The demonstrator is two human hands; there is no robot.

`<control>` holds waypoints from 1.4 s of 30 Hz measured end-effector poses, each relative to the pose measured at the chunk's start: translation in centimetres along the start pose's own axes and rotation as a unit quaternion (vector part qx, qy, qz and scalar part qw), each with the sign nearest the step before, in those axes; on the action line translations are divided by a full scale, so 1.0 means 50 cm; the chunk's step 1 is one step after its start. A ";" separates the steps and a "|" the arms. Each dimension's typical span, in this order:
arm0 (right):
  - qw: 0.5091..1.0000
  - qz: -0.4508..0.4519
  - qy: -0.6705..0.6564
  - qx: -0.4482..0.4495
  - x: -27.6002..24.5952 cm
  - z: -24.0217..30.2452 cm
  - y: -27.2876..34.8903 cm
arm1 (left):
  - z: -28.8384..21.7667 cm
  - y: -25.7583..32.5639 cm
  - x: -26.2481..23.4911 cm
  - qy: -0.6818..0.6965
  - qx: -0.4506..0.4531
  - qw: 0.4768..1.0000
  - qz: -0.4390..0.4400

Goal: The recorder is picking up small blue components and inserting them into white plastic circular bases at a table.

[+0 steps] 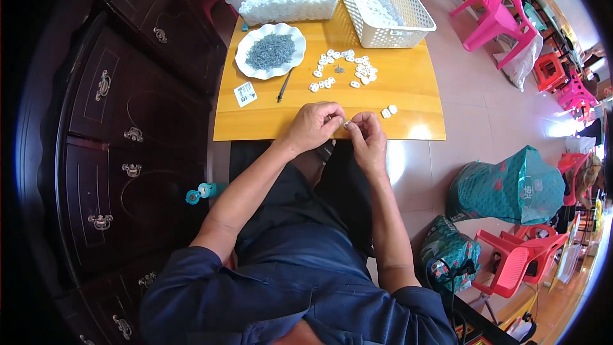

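Over the near edge of the surface (255, 124), our right hand (368, 142) pinches a small white part (347, 124), our left hand (316, 126) beside it, its hold unclear; two pieces (385, 114) toward the near-right corner seem finished, scattered pieces (365, 80) seemingly remaining.

A dark navy shirt (287, 294) is worn, seen well behind the fingers (334, 112), on the body side. Thin seams and creases are noted down its front; the cloth is lit to a lighter blue where nearest the fingers. The left sleeve (175, 281) and right sleeve (421, 306) are cut short, each hem being set on the arm far back from the fingertips. Black trousers (265, 176) are worn, loosely creased, observed just behind the fingers and ahead of the shirt. Left hand (313, 126) and right hand (368, 142) are left bare.
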State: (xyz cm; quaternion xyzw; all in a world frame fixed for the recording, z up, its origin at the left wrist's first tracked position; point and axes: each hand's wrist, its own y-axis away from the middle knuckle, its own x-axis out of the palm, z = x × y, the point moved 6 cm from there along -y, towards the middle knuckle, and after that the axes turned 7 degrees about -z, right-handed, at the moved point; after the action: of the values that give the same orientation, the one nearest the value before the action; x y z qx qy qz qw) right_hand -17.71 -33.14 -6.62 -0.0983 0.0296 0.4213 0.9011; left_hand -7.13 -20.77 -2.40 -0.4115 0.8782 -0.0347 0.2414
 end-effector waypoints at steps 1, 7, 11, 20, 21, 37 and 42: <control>1.000 0.002 0.001 0.000 0.000 0.001 0.000 | -0.001 -0.001 0.000 -0.002 0.002 1.000 0.000; 0.999 -0.026 0.009 -0.027 -0.004 0.007 -0.001 | -0.003 -0.001 0.001 -0.011 0.006 1.000 -0.004; 0.999 -0.024 0.012 -0.024 -0.006 0.007 0.000 | -0.004 0.000 0.003 0.003 -0.002 1.000 -0.002; 1.000 -0.020 0.001 -0.024 -0.006 0.004 -0.001 | 0.022 0.002 0.011 0.027 -0.043 0.999 0.002; 1.000 -0.018 0.000 -0.021 -0.006 0.004 -0.001 | 0.018 0.002 0.011 0.027 -0.022 0.999 0.001; 1.000 -0.010 -0.003 -0.001 -0.003 0.007 0.001 | -0.005 -0.007 0.008 -0.018 0.044 0.999 -0.001; 0.998 -0.038 -0.053 0.015 -0.013 -0.007 -0.008 | 0.010 -0.036 0.008 0.032 -0.026 0.999 0.017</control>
State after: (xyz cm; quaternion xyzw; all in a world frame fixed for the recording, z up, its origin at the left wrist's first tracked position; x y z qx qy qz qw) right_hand -17.82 -33.94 -6.80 -0.0635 -0.0157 0.3905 0.9183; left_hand -5.84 -22.18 -2.55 -0.4009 0.8930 -0.0212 0.2032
